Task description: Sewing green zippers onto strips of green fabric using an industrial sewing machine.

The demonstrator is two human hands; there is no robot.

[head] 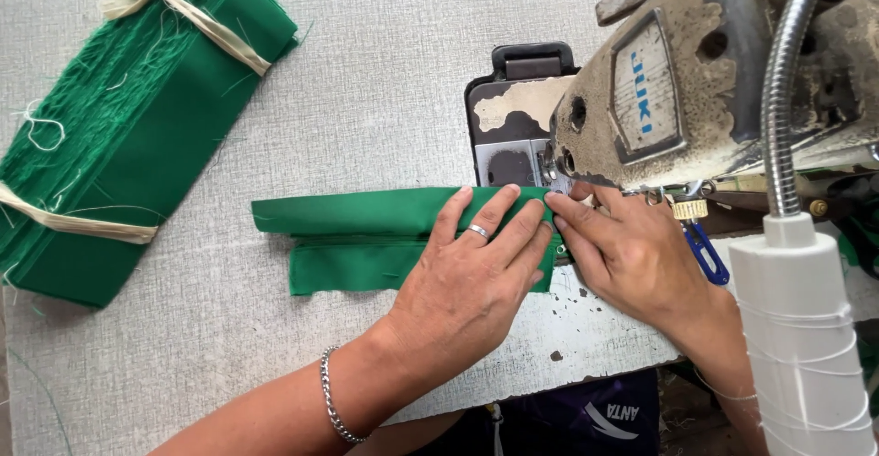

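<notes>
We work at a pale grey textured surface that fills most of the view, its near edge chipped and worn. At the far right stands the sewing machine, its cream paint rubbed down to dark metal, with a bendable metal lamp neck rising in front of it and a white cone of thread at the near right.

At the far left lies a thick bundle of green cut pieces, tied twice with cream cloth strips. We judge this to be the stock waiting its turn, since it is bound and well apart from the machine; no finished pile shows in view, so we cannot tell how many pieces are done.

In the middle lies the folded green fabric piece, one long strip over a shorter one, its right end reaching under the machine head. Our left hand, wearing a ring and a chain bracelet, lies flat with fingers spread, pressing the fabric down. Our right hand rests just beside it, fingertips pinching and steering the folded edge at the presser foot, which the hands and machine head mostly hide.

Most of the strip lies to the left of the needle, so we judge the seam barely begun. A blue-handled snip hangs beside the right hand.
</notes>
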